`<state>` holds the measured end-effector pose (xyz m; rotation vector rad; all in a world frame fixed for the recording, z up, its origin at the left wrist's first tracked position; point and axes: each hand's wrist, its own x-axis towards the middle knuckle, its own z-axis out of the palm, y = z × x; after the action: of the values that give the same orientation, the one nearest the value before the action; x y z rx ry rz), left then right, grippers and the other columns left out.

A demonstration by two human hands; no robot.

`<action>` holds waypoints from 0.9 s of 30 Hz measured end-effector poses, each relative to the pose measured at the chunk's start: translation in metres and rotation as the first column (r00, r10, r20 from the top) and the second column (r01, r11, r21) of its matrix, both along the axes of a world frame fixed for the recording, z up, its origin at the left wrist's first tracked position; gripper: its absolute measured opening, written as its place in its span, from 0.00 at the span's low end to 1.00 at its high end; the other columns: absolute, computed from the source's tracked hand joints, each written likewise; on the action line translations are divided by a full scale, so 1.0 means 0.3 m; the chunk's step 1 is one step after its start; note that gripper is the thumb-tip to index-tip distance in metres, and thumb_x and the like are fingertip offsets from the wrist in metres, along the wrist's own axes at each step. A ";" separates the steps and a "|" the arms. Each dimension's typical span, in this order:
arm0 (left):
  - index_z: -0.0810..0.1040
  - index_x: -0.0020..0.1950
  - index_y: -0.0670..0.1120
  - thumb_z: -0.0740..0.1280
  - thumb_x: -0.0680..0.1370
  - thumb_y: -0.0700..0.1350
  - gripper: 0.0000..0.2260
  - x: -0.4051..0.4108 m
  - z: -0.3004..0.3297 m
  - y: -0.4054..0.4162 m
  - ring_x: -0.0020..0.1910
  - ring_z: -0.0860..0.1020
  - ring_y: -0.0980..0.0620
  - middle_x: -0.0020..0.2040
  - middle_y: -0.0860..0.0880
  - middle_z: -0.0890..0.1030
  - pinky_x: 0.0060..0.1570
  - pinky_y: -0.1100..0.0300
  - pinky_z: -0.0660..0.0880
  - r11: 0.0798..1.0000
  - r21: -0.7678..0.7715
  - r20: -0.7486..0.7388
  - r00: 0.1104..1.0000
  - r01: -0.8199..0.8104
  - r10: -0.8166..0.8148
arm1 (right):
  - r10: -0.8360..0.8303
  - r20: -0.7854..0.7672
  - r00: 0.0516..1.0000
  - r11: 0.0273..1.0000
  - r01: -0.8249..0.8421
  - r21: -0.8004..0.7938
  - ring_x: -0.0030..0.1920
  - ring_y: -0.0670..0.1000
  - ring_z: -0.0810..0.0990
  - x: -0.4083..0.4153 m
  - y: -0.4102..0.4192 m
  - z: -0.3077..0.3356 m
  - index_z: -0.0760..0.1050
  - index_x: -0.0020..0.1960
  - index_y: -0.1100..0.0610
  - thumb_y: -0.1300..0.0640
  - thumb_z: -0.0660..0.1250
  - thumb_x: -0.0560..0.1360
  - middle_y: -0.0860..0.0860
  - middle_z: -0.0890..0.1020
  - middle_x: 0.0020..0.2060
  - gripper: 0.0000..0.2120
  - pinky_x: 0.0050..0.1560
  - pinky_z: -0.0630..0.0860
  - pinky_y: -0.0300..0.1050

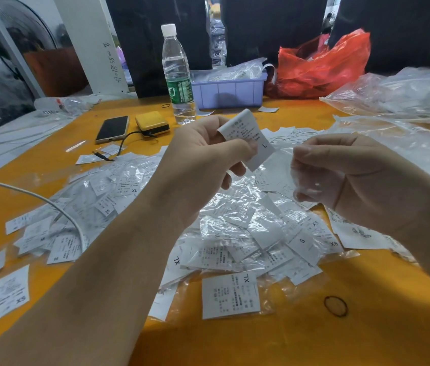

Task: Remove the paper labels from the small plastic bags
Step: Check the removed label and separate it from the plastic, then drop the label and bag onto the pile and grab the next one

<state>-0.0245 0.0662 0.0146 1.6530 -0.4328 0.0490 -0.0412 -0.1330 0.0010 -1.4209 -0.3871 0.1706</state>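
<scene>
My left hand (208,154) pinches a white paper label (251,136) marked L, held up above the table. To its right, my right hand (346,175) grips a small clear plastic bag (311,180) that looks empty and crumpled under my fingers. The label and the bag are apart. Below both hands lies a heap of several small bags with labels (235,233) marked XL, S and XS, spread over the orange table (314,339).
At the back stand a water bottle (178,75), a purple bin (229,91) and a red plastic bag (322,64). A phone (112,128), a yellow power bank (152,124) and a white cable (37,199) lie left. Large clear bags (398,96) sit right. A rubber band (335,306) lies near.
</scene>
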 end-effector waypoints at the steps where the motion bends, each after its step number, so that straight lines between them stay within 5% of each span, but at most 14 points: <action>1: 0.80 0.43 0.44 0.70 0.68 0.41 0.06 -0.001 0.000 -0.002 0.29 0.75 0.55 0.33 0.51 0.81 0.26 0.64 0.70 1.000 -0.002 -0.006 1.000 0.014 -0.014 | 0.010 -0.002 1.000 1.000 -0.010 0.008 0.28 0.47 0.75 -0.001 0.000 0.001 0.80 0.33 0.58 0.56 0.70 0.65 0.51 0.77 0.27 0.06 0.35 0.72 0.44; 27: 0.80 0.39 0.48 0.70 0.68 0.38 0.05 -0.008 0.015 0.000 0.27 0.73 0.56 0.33 0.50 0.81 0.26 0.65 0.69 0.977 -0.152 -0.085 0.982 0.153 -0.167 | 0.057 -0.021 0.998 0.998 -0.057 0.009 0.29 0.47 0.76 -0.010 0.004 0.007 0.80 0.31 0.57 0.59 0.67 0.67 0.52 0.78 0.28 0.07 0.38 0.71 0.47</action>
<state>-0.0270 0.0661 0.0189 1.4665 -0.4756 -0.1175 -0.0440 -0.1317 0.0031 -1.3994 -0.4110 0.2301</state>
